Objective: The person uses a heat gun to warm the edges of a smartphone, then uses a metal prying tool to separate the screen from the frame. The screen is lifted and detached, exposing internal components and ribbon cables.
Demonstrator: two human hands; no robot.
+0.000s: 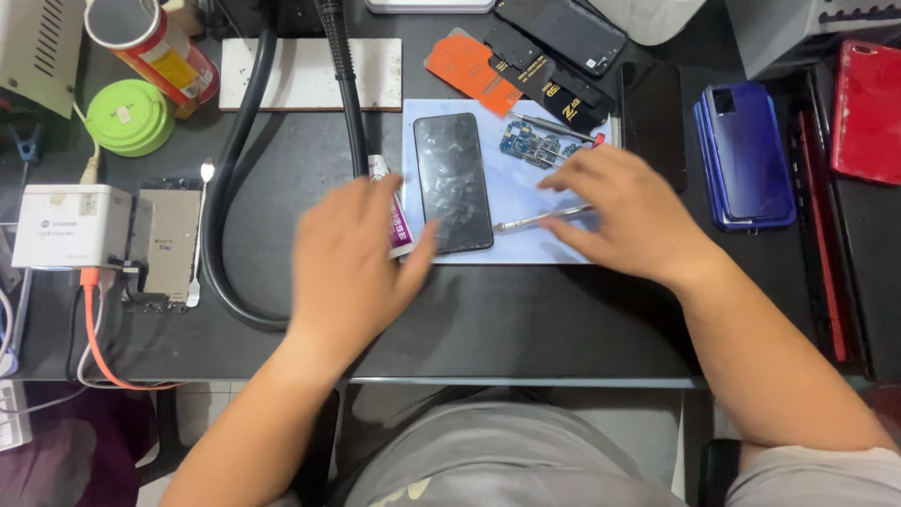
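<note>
**Two hands over a dark phone on a pale blue mat**

The left hand (pixel 352 258) lies palm down with its fingers loosely spread, blurred by motion. It covers most of a small glue tube (pixel 399 230) with a purple label; whether it actually grips the tube I cannot tell. Its thumb reaches the lower left corner of the black phone (pixel 453 183). The right hand (pixel 624 216) is also palm down and half open, its fingertips resting on or just above a thin metal tool (pixel 535 222) that lies nearly level, pointing left toward the phone; a firm grasp is not visible.

The phone lies face up between the two hands, its long axis running away from the person and tilted slightly. It is just to the right of the left hand and to the left of the right one, with the left hand nearer and touching it. It rests on the blue mat (pixel 511 239), where a small blue circuit board (pixel 535 145) sits beyond the right fingers.

Farther out on the dark tabletop (pixel 526 319), a thick black hose (pixel 221 235) curves to the left, a blue phone (pixel 746 155) lies to the right, and a green round container (pixel 129 117) stands at the far left.
</note>
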